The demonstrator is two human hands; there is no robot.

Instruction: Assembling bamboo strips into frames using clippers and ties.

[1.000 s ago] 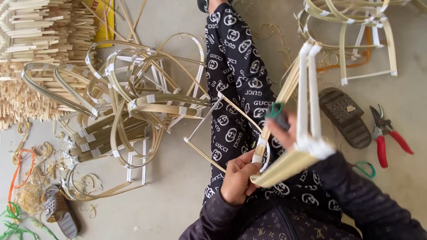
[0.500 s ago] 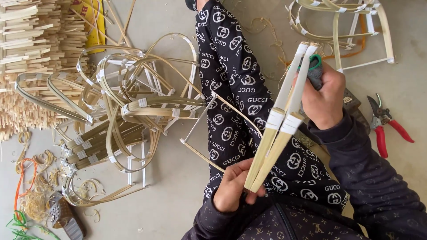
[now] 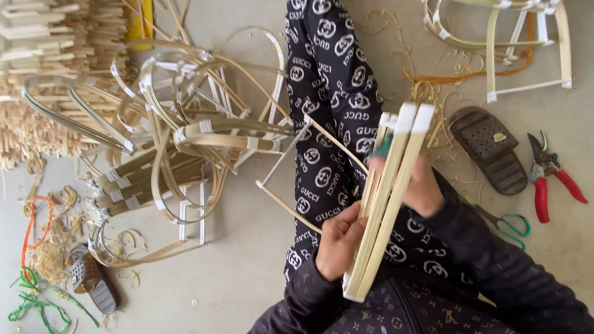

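A bundle of flat bamboo strips [image 3: 387, 204], taped white at the top ends, stands tilted over my lap. My left hand [image 3: 337, 241] grips the bundle near its lower end. My right hand [image 3: 424, 185] sits behind the bundle's middle, blurred, closed on a small green tool [image 3: 385, 146] against the strips. A thin bent bamboo frame [image 3: 291, 167] lies across my patterned trouser leg [image 3: 328, 105].
A heap of bent bamboo frames with white tape [image 3: 179, 148] lies on the floor to the left, with stacked sticks [image 3: 43, 68] behind. Red pruning shears [image 3: 547, 176], a brown slipper [image 3: 489, 148], green-handled scissors [image 3: 510, 226] and another frame [image 3: 526, 49] are at right.
My right hand has come down from the top of the bundle toward its middle. The bundle has swung from slanting across my lap to more upright.
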